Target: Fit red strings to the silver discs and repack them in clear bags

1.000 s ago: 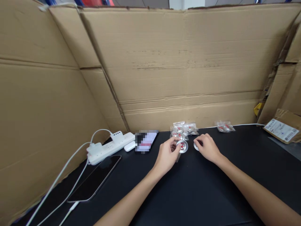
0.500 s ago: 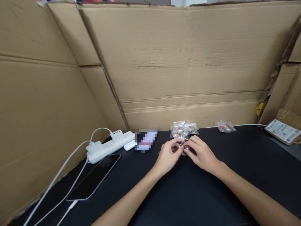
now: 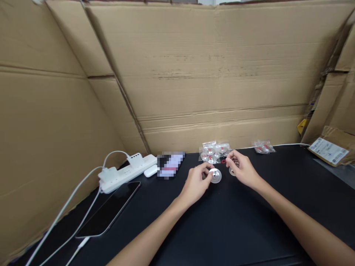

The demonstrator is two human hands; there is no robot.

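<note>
My left hand (image 3: pixel 197 181) pinches the edge of a silvery round disc (image 3: pixel 216 176) between thumb and fingers. The disc has a raised middle with a small dark spot, and its face is turned towards me. Apart from it, to the right, my right hand (image 3: pixel 240 169) is closed with the fingers curled in. A red loop of cord (image 3: pixel 224 161) sticks out at its fingertips. Below those fingers shows part of a second silvery disc (image 3: pixel 232 171), the rest hidden by the hand. Just behind lie several clear packets (image 3: pixel 210 150) with silvery discs and red bits inside.
More clear packets (image 3: pixel 264 147) lie further right, by the cardboard wall (image 3: pixel 177 92). On the left are a white power strip (image 3: pixel 124 175), cables, a dark tablet-like device (image 3: pixel 111 210), a white case (image 3: pixel 151 170) and a blurred-out device (image 3: pixel 170 165). A labelled parcel (image 3: pixel 330 151) stands at far right.
My hands were together over the disc and have come apart. The right hand has moved right and up with the red loop, and the disc at my left hand now shows its face.
</note>
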